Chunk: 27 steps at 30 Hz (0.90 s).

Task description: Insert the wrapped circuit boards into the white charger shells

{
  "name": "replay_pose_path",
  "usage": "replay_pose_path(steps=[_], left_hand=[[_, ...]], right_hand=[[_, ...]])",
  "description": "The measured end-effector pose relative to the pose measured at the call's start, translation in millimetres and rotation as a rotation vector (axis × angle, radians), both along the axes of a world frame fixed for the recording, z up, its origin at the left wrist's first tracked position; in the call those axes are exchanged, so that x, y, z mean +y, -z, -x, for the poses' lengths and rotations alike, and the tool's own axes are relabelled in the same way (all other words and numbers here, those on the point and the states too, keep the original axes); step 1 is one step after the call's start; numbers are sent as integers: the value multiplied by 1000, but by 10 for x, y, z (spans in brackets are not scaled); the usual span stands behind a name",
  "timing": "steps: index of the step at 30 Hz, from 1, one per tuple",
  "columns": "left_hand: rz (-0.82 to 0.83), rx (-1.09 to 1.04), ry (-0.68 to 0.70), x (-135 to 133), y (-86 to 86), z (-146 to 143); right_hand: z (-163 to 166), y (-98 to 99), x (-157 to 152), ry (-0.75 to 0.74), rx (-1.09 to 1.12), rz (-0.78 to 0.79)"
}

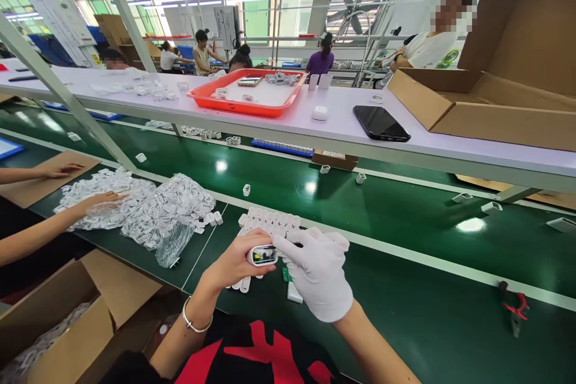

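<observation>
My left hand (234,264), bare with a bracelet at the wrist, is closed around a small white plastic housing (262,255) whose open end faces me. My right hand (317,273), in a white glove, pinches at the same housing from the right. Both hands hover over the green belt (405,216) just in front of me. Beneath and behind them lies a cluster of several white housings (270,221). A small green circuit board (287,275) and a white part (294,293) rest on the belt under my right hand.
A co-worker's hand (101,199) reaches into clear bags of white parts (166,210) at left. Red-handled pliers (515,309) lie at right. The shelf above holds an orange tray (245,105), a black phone (380,123) and a cardboard box (495,102). An open carton (76,324) stands lower left.
</observation>
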<state>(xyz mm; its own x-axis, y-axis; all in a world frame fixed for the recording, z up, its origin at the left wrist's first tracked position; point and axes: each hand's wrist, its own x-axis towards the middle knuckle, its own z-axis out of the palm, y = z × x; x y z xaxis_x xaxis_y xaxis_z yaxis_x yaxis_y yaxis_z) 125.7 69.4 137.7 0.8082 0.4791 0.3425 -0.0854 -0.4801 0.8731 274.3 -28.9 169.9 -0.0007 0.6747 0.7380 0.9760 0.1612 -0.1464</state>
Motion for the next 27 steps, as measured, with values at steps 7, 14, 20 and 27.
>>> replay_pose_path(steps=[7,14,20,27], left_hand=[[-47,-40,-10,30,45,0],[-90,-70,-24,63,218,-54],[175,168,-92,75,482,-189],[-120,595,-270,83,1087,-102]], right_hand=[[-240,113,-90,-4,213,79],[-105,467,-131,-181,779,250],[-185,731,234,-512,649,348],[-1500,1444,784,537,810,727]])
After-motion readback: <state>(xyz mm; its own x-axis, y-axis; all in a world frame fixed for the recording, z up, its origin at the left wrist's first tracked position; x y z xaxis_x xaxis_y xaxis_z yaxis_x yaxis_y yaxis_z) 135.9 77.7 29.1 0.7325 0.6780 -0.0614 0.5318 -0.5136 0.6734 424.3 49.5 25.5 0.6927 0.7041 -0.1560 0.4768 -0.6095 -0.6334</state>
